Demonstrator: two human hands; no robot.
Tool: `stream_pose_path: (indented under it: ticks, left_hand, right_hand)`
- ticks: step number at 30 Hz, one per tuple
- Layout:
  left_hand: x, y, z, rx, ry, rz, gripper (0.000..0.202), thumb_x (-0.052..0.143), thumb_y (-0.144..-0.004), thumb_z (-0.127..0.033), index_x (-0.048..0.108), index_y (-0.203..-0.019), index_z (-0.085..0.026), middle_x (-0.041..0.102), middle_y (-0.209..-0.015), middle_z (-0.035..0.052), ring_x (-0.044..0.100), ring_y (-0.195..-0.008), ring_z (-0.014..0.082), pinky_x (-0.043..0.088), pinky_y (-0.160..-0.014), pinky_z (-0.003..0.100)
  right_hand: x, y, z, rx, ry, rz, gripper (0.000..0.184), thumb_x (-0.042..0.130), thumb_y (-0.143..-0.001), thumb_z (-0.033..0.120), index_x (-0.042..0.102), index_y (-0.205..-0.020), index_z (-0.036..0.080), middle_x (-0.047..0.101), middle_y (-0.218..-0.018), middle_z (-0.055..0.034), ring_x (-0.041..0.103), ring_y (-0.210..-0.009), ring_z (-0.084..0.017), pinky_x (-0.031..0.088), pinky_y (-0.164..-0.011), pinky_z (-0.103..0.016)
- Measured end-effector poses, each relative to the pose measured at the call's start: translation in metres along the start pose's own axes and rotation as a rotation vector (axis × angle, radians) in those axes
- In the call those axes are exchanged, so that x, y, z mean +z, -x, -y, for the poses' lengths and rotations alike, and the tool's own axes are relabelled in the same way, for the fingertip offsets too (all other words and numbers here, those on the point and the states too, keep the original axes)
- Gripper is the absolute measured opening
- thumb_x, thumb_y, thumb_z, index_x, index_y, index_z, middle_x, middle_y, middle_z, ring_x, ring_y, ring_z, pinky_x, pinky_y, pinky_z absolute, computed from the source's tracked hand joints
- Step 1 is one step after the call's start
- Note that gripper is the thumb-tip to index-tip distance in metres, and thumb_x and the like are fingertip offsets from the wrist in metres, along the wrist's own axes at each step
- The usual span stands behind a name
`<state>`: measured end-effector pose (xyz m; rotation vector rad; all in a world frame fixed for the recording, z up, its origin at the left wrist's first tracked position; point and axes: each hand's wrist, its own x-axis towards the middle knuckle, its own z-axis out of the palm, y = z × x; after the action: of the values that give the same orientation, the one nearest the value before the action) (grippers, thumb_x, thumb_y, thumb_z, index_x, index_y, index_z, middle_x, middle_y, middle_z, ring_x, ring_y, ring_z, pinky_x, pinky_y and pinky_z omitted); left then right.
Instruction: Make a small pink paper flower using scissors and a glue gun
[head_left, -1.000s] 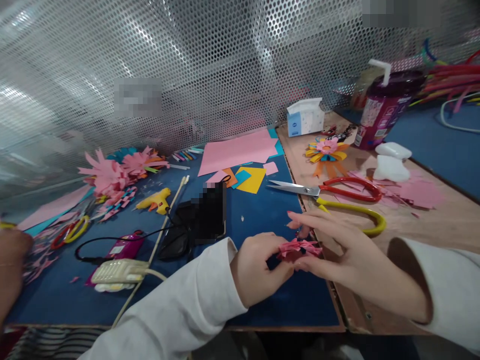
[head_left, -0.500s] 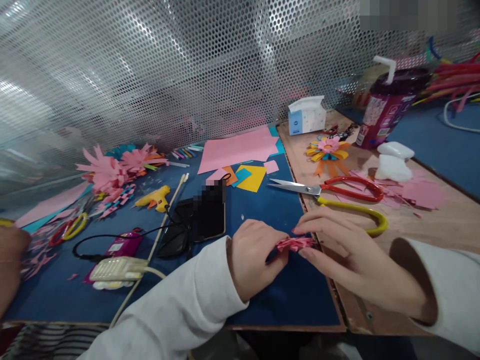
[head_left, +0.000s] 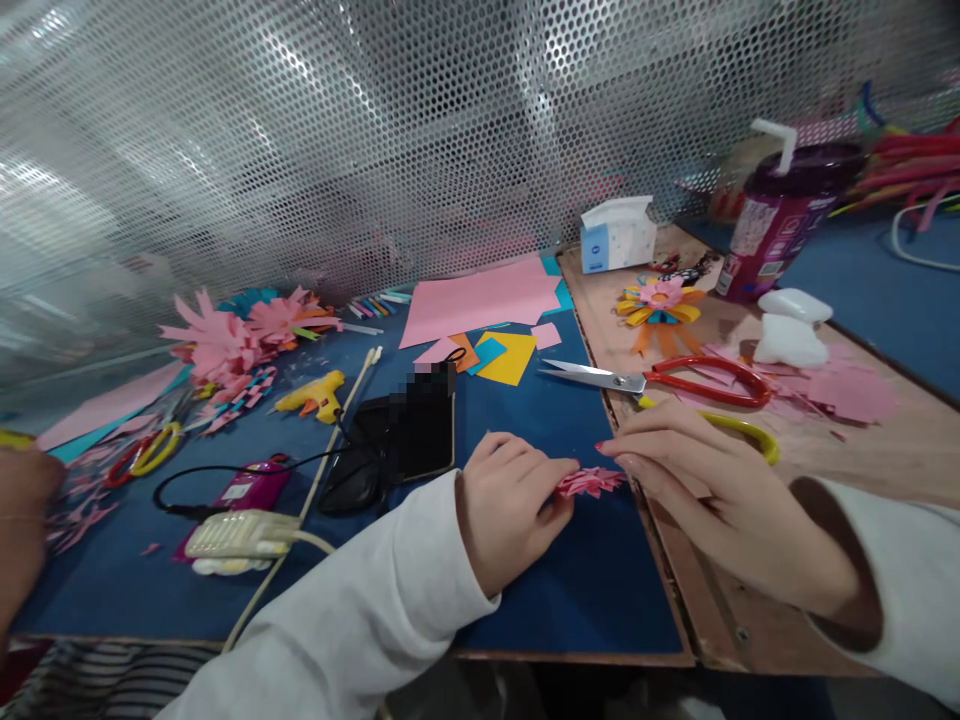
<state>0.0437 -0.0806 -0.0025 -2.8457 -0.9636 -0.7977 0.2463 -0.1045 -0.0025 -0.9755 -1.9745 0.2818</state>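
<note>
A small pink paper flower (head_left: 591,482) with pointed, layered petals is pinched at its left side between the thumb and fingers of my left hand (head_left: 514,510). It is held low over the blue table surface. My right hand (head_left: 720,500) hovers just right of and above the flower, its fingers stretched out and the thumb tip close to the index finger. I see nothing held in it. Behind that hand lie large scissors (head_left: 637,380) with one red and one yellow handle, the yellow one partly hidden by my fingers.
Further back are pink paper sheets (head_left: 480,300), a yellow paper square (head_left: 508,358), a finished flower (head_left: 660,305), a tissue pack (head_left: 619,235) and a purple cup (head_left: 784,220). To the left are phones (head_left: 412,430), a yellow glue gun (head_left: 311,397), cables, paper flowers (head_left: 225,335) and another person's hand (head_left: 26,520).
My right hand's fingers have lifted off the flower's right side and drawn closer together. The flower has tilted so more of its petals show, still in my left hand.
</note>
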Motion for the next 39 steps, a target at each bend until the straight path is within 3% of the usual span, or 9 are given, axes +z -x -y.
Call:
stream_pose_path:
  ticks: [4, 15, 19, 23, 27, 29, 31, 35, 39]
  left_hand:
    - [0.001, 0.000, 0.001, 0.000, 0.003, 0.003, 0.018, 0.051, -0.082, -0.017, 0.067, -0.092, -0.016, 0.070, -0.072, 0.0029, 0.063, -0.069, 0.0162, 0.047, -0.072, 0.034]
    - [-0.003, -0.001, -0.001, 0.000, 0.026, 0.018, 0.017, 0.052, -0.083, -0.018, 0.067, -0.090, -0.016, 0.070, -0.072, 0.0031, 0.063, -0.067, 0.0156, 0.048, -0.071, 0.033]
    - [-0.002, -0.001, -0.002, -0.026, 0.066, 0.027, 0.017, 0.052, -0.083, -0.019, 0.067, -0.090, -0.016, 0.070, -0.072, 0.0035, 0.063, -0.066, 0.0158, 0.048, -0.070, 0.033]
    - [0.000, 0.000, -0.002, -0.049, 0.130, 0.027, 0.016, 0.052, -0.083, -0.021, 0.067, -0.088, -0.016, 0.070, -0.071, 0.0030, 0.062, -0.065, 0.0154, 0.047, -0.070, 0.032]
    - [0.002, 0.002, -0.004, -0.082, 0.186, 0.046, 0.017, 0.051, -0.083, -0.018, 0.068, -0.087, -0.019, 0.071, -0.073, 0.0015, 0.062, -0.065, 0.0148, 0.046, -0.071, 0.032]
    - [0.003, 0.002, -0.004, -0.093, 0.207, 0.046, 0.017, 0.052, -0.083, -0.018, 0.068, -0.086, -0.019, 0.072, -0.074, 0.0009, 0.062, -0.066, 0.0147, 0.045, -0.071, 0.032]
    - [0.004, 0.002, -0.004, -0.094, 0.221, 0.043, 0.016, 0.053, -0.083, -0.019, 0.068, -0.086, -0.019, 0.072, -0.075, 0.0006, 0.062, -0.066, 0.0146, 0.045, -0.070, 0.031]
    - [0.004, 0.003, -0.004, -0.090, 0.227, 0.025, 0.015, 0.053, -0.083, -0.019, 0.068, -0.085, -0.019, 0.070, -0.071, 0.0003, 0.061, -0.064, 0.0149, 0.044, -0.068, 0.031]
    - [0.004, 0.003, -0.004, -0.087, 0.243, 0.042, 0.013, 0.055, -0.082, -0.018, 0.068, -0.085, -0.019, 0.070, -0.072, -0.0001, 0.061, -0.064, 0.0151, 0.044, -0.068, 0.032]
  right_hand:
    - [0.000, -0.001, 0.001, -0.029, -0.010, 0.006, 0.021, 0.049, -0.088, 0.013, 0.064, -0.102, 0.020, 0.064, -0.092, -0.0059, 0.061, -0.085, -0.015, 0.052, -0.072, -0.028]
    - [-0.003, -0.003, 0.000, -0.054, -0.005, -0.002, 0.011, 0.056, -0.085, 0.015, 0.060, -0.075, 0.018, 0.061, -0.074, -0.0026, 0.057, -0.070, -0.012, 0.048, -0.063, -0.025]
    - [-0.005, -0.004, -0.003, -0.039, 0.039, 0.051, 0.011, 0.050, -0.089, 0.017, 0.060, -0.086, 0.019, 0.062, -0.082, -0.0035, 0.058, -0.077, -0.013, 0.048, -0.067, -0.027]
    - [-0.022, -0.021, -0.022, -0.153, 0.353, 0.034, 0.016, 0.042, -0.092, 0.018, 0.058, -0.094, 0.018, 0.064, -0.090, -0.0087, 0.056, -0.088, -0.021, 0.045, -0.079, -0.037]
    - [-0.052, -0.042, -0.049, -0.178, 0.874, 0.055, 0.021, 0.045, -0.090, 0.022, 0.060, -0.075, 0.019, 0.067, -0.079, -0.0093, 0.055, -0.080, -0.024, 0.038, -0.069, -0.038]
    - [-0.067, -0.051, -0.059, -0.080, 1.064, 0.074, 0.026, 0.047, -0.089, 0.021, 0.057, -0.065, 0.018, 0.066, -0.072, -0.0093, 0.055, -0.076, -0.022, 0.032, -0.063, -0.036]
    - [-0.079, -0.057, -0.066, 0.071, 1.171, 0.195, 0.024, 0.052, -0.084, 0.016, 0.058, -0.061, 0.016, 0.066, -0.069, -0.0095, 0.055, -0.070, -0.020, 0.026, -0.058, -0.034]
    - [-0.093, -0.064, -0.081, 0.375, 1.173, 0.454, 0.023, 0.054, -0.083, 0.018, 0.067, -0.065, 0.012, 0.069, -0.071, -0.0114, 0.059, -0.065, -0.016, 0.023, -0.055, -0.032]
    - [-0.102, -0.062, -0.094, 0.535, 1.103, 0.414, 0.016, 0.056, -0.079, 0.014, 0.072, -0.081, 0.011, 0.071, -0.085, -0.0139, 0.065, -0.077, -0.019, 0.028, -0.054, -0.030]
